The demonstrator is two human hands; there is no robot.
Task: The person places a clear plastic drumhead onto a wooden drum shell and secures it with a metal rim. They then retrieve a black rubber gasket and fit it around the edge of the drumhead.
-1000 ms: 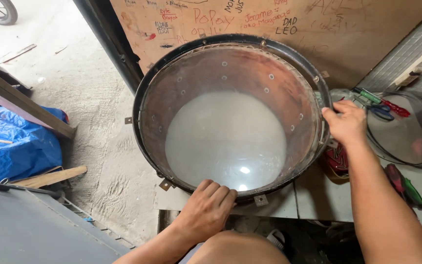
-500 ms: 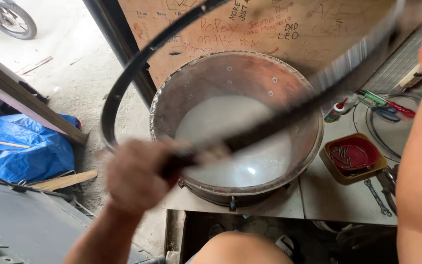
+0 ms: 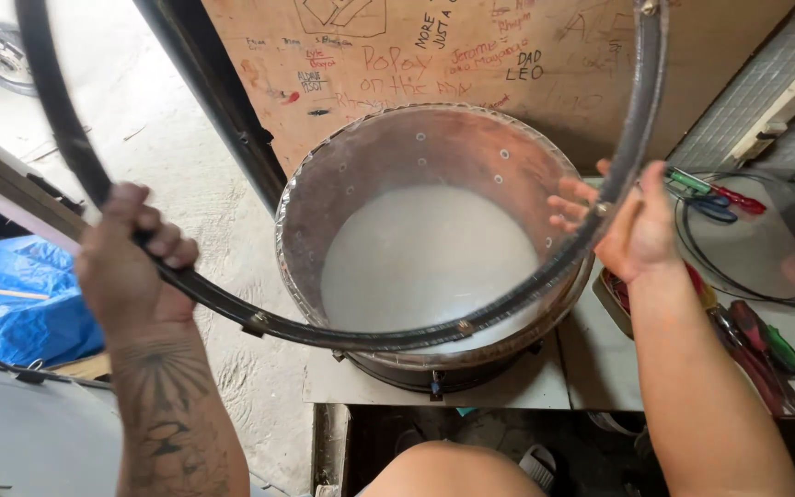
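The black metal hoop [image 3: 259,322] hangs tilted above the drum shell [image 3: 434,248], its near arc low over the shell's front rim and its far side rising out of view at the top. The left hand [image 3: 131,262] is clenched round the hoop left of the shell; the right hand [image 3: 632,225] grips it over the shell's right rim, fingers partly spread. Half a second ago the hoop was a blurred streak across the shell (now it is sharp), and both hands sit wider apart. Screwdrivers [image 3: 715,193] lie right of the shell.

One drum shell [image 3: 434,248], one black hoop [image 3: 324,329], two hands [image 3: 131,267], one blue tarp [image 3: 11,304]
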